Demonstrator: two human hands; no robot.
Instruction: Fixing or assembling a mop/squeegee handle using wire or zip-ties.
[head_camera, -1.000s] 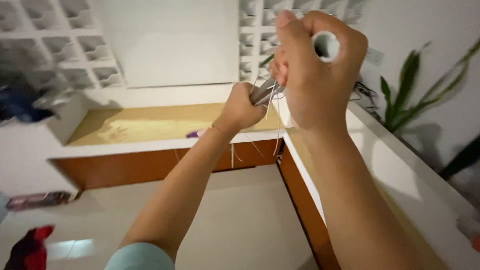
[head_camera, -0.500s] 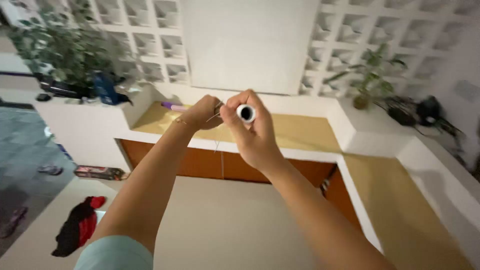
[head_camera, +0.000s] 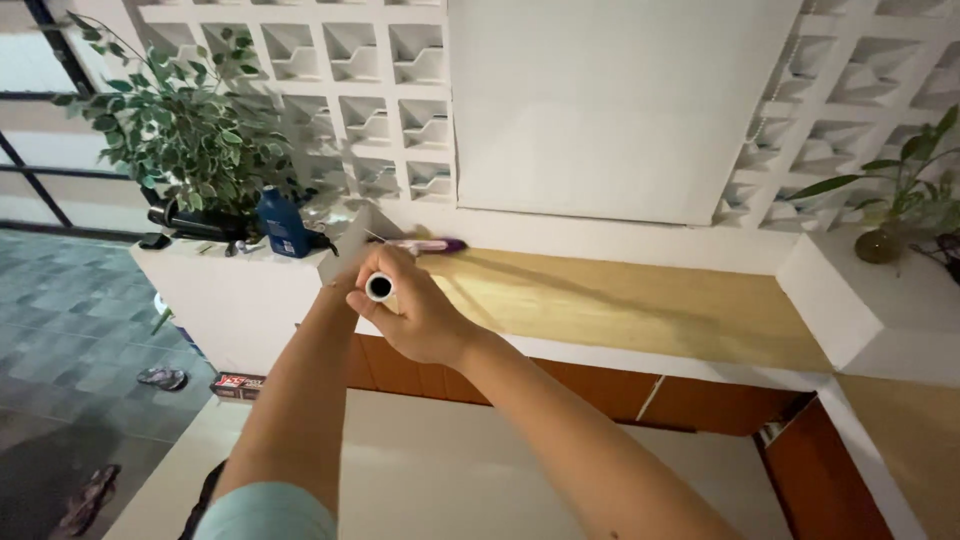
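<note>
**Two hands closed around a white tube, open end toward the camera**

Right hand (head_camera: 425, 320) is wrapped around a short white tube with a dark hollow core (head_camera: 380, 288). Fingers curl over the body; only the round end face shows, above the thumb side of the fist. The tube's long axis runs almost straight along the line of sight, away from the wearer and toward the ledge beyond.

Left hand (head_camera: 335, 300) sits just left of the tube, pressed against the right fist and mostly hidden behind it. It looks clenched, but what it pinches cannot be made out. A thin pale strand or stick pokes up and away from between the hands; too fine to identify.

Both hands touch at the tube. The right carries it, the left is equally near.

Beyond the grip: a purple pen-like object (head_camera: 432, 244) lies on the tan-topped white ledge (head_camera: 640, 310). Further left, a blue plastic bottle (head_camera: 281, 224) stands beside a leafy potted plant (head_camera: 180, 130).
</note>
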